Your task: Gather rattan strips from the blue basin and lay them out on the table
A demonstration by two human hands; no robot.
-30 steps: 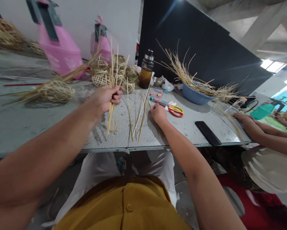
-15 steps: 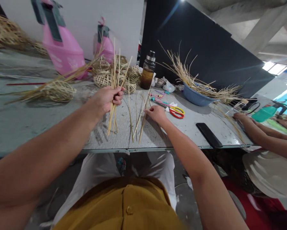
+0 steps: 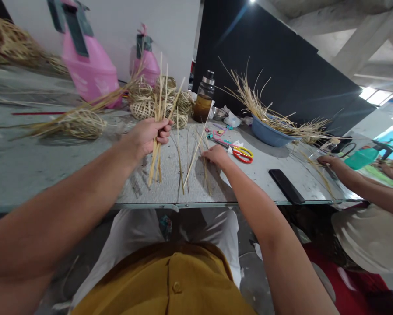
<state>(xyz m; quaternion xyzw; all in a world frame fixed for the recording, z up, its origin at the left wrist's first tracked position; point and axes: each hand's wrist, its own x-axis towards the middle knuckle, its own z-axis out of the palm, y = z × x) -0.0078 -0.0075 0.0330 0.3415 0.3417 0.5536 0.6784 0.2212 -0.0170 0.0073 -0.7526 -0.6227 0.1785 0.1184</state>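
Note:
My left hand (image 3: 154, 134) is wrapped round a bundle of pale bamboo strips (image 3: 156, 158), which stands nearly upright above the grey table (image 3: 134, 188). My right hand (image 3: 216, 155) is at the right end of several loose strips (image 3: 179, 162) lying on the tabletop. Its fingers are closed and touch a thin strip (image 3: 206, 177); whether they grip it is hard to see. One paler strip (image 3: 194, 155) slants between the two hands.
Red-and-yellow scissors (image 3: 243, 154) and a black phone (image 3: 286, 186) lie rightward. Behind are a bottle (image 3: 203, 98), woven balls (image 3: 142, 107), pink sprayers (image 3: 89, 65) and a blue basin (image 3: 271, 133) of strips. A person's hand (image 3: 326, 160) is far right.
My right hand has shifted slightly right, and the strip by its fingers now lies further right, tilted the other way. My left hand still holds the bundle.

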